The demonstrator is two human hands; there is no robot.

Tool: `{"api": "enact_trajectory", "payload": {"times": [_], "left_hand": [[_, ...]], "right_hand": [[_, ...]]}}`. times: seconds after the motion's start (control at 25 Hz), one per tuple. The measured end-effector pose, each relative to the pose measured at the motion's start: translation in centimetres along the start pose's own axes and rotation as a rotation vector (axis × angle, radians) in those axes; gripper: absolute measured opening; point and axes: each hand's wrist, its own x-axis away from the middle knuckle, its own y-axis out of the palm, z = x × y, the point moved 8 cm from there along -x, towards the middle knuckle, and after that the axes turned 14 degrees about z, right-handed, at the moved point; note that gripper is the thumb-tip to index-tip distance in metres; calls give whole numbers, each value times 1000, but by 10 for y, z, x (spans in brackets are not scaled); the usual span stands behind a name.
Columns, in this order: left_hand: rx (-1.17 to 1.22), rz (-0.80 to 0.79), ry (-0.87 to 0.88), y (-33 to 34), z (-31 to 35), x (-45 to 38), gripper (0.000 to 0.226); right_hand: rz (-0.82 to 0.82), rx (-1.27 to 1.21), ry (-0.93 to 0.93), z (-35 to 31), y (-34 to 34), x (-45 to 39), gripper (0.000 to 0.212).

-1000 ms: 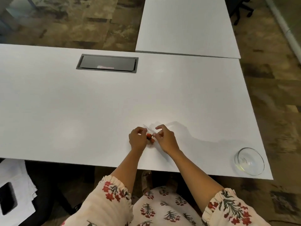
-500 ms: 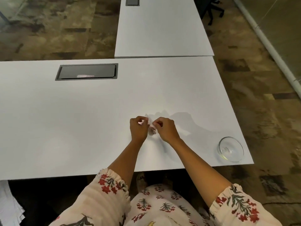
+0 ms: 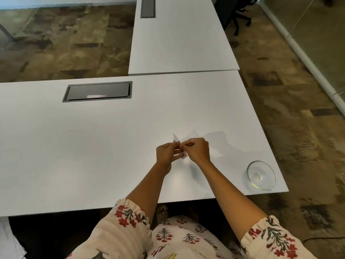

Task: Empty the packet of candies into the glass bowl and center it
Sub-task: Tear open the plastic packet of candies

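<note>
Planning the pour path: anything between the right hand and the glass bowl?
Nothing: the head view shows bare white table between the right hand and the glass bowl.

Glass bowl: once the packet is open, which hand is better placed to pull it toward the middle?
Probably the right hand. The glass bowl sits near the table's right front corner, on that hand's side. Both hands pinch the packet now; the left hand is farther away.
</note>
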Motion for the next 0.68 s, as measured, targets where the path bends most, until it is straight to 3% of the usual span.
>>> {"api": "enact_trajectory", "payload": {"times": [0.24, 0.52, 0.68], "left_hand": [[-9, 26, -20, 4, -3, 3, 17], [11, 15, 23, 15, 0, 10, 12], [49, 17, 16, 20, 1, 12, 16]], "right_hand": [[-63, -113, 130, 17, -5, 1, 17], [-16, -51, 8, 6, -14, -3, 16], [16, -78, 39, 8, -19, -6, 15]]}}
